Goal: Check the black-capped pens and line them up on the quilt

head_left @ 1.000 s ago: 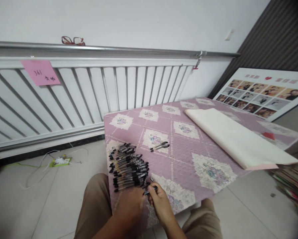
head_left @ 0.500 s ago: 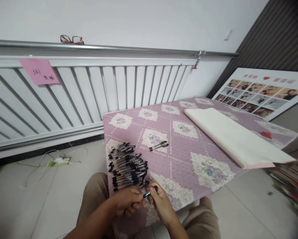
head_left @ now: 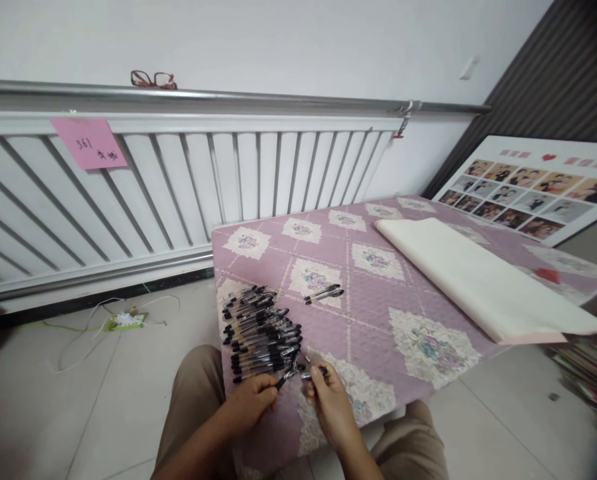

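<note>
My left hand (head_left: 251,401) is closed around a dark pen (head_left: 282,381) at the table's near edge, its front end pointing up toward the pile. Much of that pen is hidden by my fingers. Pinched in my right hand (head_left: 331,400) is a short black-and-silver pen cap (head_left: 307,376), partly covered by the thumb. The two hands are apart. Just beyond my left hand lies a pile of pens (head_left: 261,330) with black ends and clear barrels. A pair of pens (head_left: 323,293) rests separately to the pile's right.
A purple flowered cloth covers the table (head_left: 351,333). To the right lies a folded cream sheet (head_left: 468,280), with a photo board (head_left: 528,190) behind it. A white radiator (head_left: 258,170) runs along the wall. On the floor at left is a power strip (head_left: 126,321) with cords.
My hands, together on one black-and-silver pen piece before, have separated, each with a piece. The view has shifted slightly left, so the scene sits further right.
</note>
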Action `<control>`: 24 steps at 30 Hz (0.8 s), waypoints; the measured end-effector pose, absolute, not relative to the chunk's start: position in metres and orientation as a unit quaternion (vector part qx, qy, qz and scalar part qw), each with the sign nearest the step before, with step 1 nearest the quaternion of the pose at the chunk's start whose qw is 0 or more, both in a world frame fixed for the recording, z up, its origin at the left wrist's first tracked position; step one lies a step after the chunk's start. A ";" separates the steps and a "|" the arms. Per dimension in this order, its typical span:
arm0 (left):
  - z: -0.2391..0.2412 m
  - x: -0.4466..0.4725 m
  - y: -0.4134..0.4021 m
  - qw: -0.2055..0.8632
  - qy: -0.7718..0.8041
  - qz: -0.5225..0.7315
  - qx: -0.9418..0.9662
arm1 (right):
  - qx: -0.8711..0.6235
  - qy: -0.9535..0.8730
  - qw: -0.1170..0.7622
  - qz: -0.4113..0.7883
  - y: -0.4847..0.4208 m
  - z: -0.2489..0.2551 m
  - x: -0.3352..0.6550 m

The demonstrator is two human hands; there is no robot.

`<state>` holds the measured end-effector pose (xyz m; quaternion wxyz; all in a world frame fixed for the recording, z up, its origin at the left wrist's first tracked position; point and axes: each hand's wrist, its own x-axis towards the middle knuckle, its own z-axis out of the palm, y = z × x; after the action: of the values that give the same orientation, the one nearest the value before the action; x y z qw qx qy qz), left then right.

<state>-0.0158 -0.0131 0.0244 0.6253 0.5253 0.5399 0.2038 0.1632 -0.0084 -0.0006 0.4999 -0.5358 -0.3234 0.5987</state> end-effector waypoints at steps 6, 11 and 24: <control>0.028 -0.016 -0.012 0.480 0.564 0.221 0.634 | -0.600 -0.509 0.411 0.461 -0.002 0.012 0.163; 0.020 -0.006 -0.020 0.408 0.561 0.180 0.697 | -0.631 -0.489 0.430 0.422 -0.001 0.010 0.173; 0.027 0.009 -0.026 0.317 0.561 0.147 0.750 | -0.586 -0.598 0.352 0.419 -0.016 0.014 0.172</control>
<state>0.0088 -0.0264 0.0266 0.3166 0.7503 0.5614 0.1467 0.1722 -0.0164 0.0139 0.3521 -0.5857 -0.5982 0.4185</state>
